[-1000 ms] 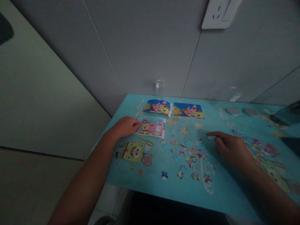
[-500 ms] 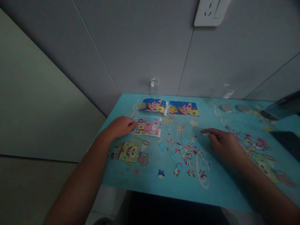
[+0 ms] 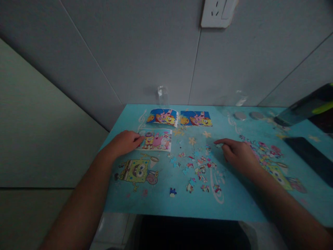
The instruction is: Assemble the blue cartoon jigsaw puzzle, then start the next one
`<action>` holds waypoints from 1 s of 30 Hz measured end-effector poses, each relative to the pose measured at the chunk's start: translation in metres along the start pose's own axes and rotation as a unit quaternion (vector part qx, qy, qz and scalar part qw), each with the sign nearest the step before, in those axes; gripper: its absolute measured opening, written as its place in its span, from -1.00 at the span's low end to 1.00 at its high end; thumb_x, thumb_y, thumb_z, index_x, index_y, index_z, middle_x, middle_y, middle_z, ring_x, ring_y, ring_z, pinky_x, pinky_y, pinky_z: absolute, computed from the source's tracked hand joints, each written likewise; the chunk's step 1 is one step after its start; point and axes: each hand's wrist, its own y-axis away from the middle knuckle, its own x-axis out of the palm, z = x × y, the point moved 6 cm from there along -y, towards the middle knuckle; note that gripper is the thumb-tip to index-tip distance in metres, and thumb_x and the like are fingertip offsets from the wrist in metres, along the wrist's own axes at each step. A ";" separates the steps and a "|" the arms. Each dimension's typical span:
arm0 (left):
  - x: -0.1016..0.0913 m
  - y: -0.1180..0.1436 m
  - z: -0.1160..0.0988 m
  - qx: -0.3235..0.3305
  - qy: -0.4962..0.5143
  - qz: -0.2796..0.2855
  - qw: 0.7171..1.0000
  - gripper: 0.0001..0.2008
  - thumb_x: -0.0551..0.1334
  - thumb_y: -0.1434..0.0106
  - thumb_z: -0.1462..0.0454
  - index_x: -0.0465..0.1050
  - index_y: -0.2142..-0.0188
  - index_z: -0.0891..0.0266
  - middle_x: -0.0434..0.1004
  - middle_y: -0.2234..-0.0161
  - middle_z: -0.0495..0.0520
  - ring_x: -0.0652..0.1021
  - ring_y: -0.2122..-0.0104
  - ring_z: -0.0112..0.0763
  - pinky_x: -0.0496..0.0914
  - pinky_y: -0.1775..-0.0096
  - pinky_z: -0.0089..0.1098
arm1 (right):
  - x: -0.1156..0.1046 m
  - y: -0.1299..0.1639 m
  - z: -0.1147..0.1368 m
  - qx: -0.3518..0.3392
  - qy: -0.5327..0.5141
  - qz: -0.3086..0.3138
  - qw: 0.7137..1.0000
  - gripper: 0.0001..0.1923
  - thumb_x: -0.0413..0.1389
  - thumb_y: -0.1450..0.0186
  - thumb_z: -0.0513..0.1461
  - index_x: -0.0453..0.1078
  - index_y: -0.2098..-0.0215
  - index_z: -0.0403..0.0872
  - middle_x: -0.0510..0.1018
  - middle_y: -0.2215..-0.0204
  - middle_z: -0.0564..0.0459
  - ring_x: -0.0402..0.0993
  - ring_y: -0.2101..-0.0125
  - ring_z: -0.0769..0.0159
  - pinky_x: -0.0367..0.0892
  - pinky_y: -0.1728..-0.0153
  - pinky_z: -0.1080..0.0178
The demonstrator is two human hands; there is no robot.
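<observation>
My left hand rests on the turquoise table, its fingertips touching the left edge of a small cartoon picture card. My right hand lies flat to the right, index finger stretched out onto a loose puzzle piece at the upper right of a scatter of small puzzle pieces. One dark blue piece lies apart near the front edge. Neither hand grips anything.
Two more picture cards lie near the wall. A clear glass jar stands at the back, two round lids to its right. A dark object lies at the right. A wall socket hangs above.
The view has drifted, so everything sits further left in the frame. My right hand's index finger slid a little along the table among the pieces. My left hand stayed on the card.
</observation>
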 end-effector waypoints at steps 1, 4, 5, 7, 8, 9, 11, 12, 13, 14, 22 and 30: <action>0.000 0.000 0.000 -0.001 0.000 0.001 1.000 -0.45 0.01 -0.40 -0.07 0.46 0.54 0.18 0.52 0.54 0.06 0.44 0.53 -0.35 0.10 0.44 -0.35 | 0.000 0.000 0.000 0.000 -0.002 0.000 1.000 -0.57 -0.06 -0.35 -0.18 0.61 0.03 -0.08 0.51 0.67 0.07 0.40 0.66 0.28 0.20 0.55 0.26; 0.002 -0.001 0.002 -0.002 0.001 0.005 1.000 -0.45 0.00 -0.40 -0.08 0.46 0.53 0.18 0.51 0.55 0.05 0.44 0.52 -0.35 0.10 0.44 -0.36 | 0.000 0.000 0.001 0.000 -0.008 0.003 1.000 -0.57 -0.06 -0.36 -0.18 0.61 0.03 -0.08 0.53 0.66 0.07 0.42 0.65 0.27 0.21 0.55 0.26; 0.002 -0.001 0.002 -0.002 0.001 0.007 1.000 -0.45 0.00 -0.40 -0.08 0.47 0.53 0.18 0.51 0.55 0.04 0.44 0.52 -0.35 0.11 0.43 -0.35 | 0.000 0.000 0.001 0.000 -0.009 0.002 1.000 -0.57 -0.07 -0.36 -0.18 0.61 0.03 -0.07 0.53 0.66 0.07 0.42 0.65 0.27 0.21 0.54 0.26; 0.003 -0.001 0.003 -0.001 0.003 0.010 1.000 -0.46 0.00 -0.40 -0.07 0.48 0.51 0.18 0.51 0.54 0.04 0.44 0.52 -0.35 0.12 0.43 -0.35 | -0.001 0.000 0.001 0.001 -0.007 0.001 1.000 -0.57 -0.07 -0.36 -0.19 0.61 0.03 -0.07 0.53 0.67 0.08 0.42 0.65 0.27 0.21 0.53 0.26; 0.003 -0.001 0.004 -0.001 0.004 0.011 1.000 -0.47 0.00 -0.40 -0.07 0.49 0.50 0.18 0.51 0.54 0.03 0.44 0.52 -0.34 0.12 0.42 -0.35 | -0.001 0.000 0.002 0.003 -0.005 -0.001 1.000 -0.57 -0.07 -0.36 -0.19 0.61 0.03 -0.06 0.52 0.67 0.08 0.41 0.65 0.28 0.21 0.53 0.26; 0.003 -0.001 0.004 0.000 0.004 0.011 1.000 -0.47 0.00 -0.39 -0.07 0.49 0.50 0.18 0.51 0.53 0.03 0.44 0.52 -0.34 0.12 0.42 -0.35 | -0.002 0.000 0.002 0.004 -0.003 -0.003 1.000 -0.57 -0.07 -0.36 -0.19 0.61 0.03 -0.06 0.52 0.67 0.09 0.40 0.65 0.28 0.21 0.53 0.26; 0.004 -0.001 0.005 -0.001 0.004 0.012 1.000 -0.47 0.01 -0.39 -0.07 0.47 0.51 0.18 0.50 0.54 0.04 0.44 0.52 -0.34 0.11 0.42 -0.35 | -0.002 0.000 0.001 0.006 -0.003 -0.003 1.000 -0.57 -0.06 -0.35 -0.19 0.61 0.03 -0.05 0.52 0.67 0.09 0.40 0.65 0.28 0.20 0.52 0.26; 0.004 -0.001 0.006 -0.003 0.003 0.012 1.000 -0.47 0.02 -0.39 -0.07 0.46 0.52 0.18 0.50 0.54 0.04 0.44 0.52 -0.34 0.10 0.42 -0.35 | -0.001 0.000 0.001 0.005 -0.003 -0.001 1.000 -0.57 -0.06 -0.36 -0.19 0.61 0.03 -0.05 0.52 0.67 0.09 0.40 0.65 0.28 0.20 0.52 0.27; 0.004 -0.001 0.006 -0.004 0.003 0.011 1.000 -0.47 0.02 -0.38 -0.08 0.45 0.53 0.18 0.49 0.54 0.04 0.44 0.52 -0.35 0.10 0.43 -0.35 | -0.001 0.000 0.001 0.004 -0.002 0.000 1.000 -0.57 -0.07 -0.36 -0.19 0.61 0.03 -0.05 0.53 0.66 0.09 0.40 0.64 0.29 0.20 0.52 0.27; 0.004 -0.001 0.007 -0.006 0.003 0.011 1.000 -0.46 0.02 -0.39 -0.08 0.43 0.54 0.18 0.49 0.55 0.03 0.43 0.53 -0.35 0.09 0.43 -0.35 | -0.001 0.000 0.001 0.000 -0.001 0.001 1.000 -0.57 -0.06 -0.36 -0.19 0.61 0.03 -0.05 0.53 0.66 0.09 0.40 0.64 0.29 0.20 0.52 0.27; 0.005 -0.002 0.008 -0.004 0.005 0.015 1.000 -0.44 -0.01 -0.40 -0.10 0.42 0.54 0.18 0.46 0.57 0.03 0.43 0.54 -0.35 0.10 0.43 -0.34 | 0.000 0.001 0.003 -0.014 0.006 0.002 1.000 -0.58 -0.06 -0.38 -0.19 0.60 0.03 -0.05 0.50 0.67 0.09 0.36 0.66 0.31 0.14 0.53 0.28; 0.008 -0.003 0.011 -0.004 -0.010 0.016 1.000 -0.42 -0.04 -0.41 -0.12 0.46 0.51 0.17 0.49 0.55 0.04 0.44 0.52 -0.34 0.10 0.43 -0.35 | 0.006 0.002 0.005 -0.036 0.018 0.001 0.999 -0.59 -0.05 -0.37 -0.20 0.61 0.03 -0.05 0.51 0.65 0.10 0.33 0.65 0.33 0.15 0.48 0.28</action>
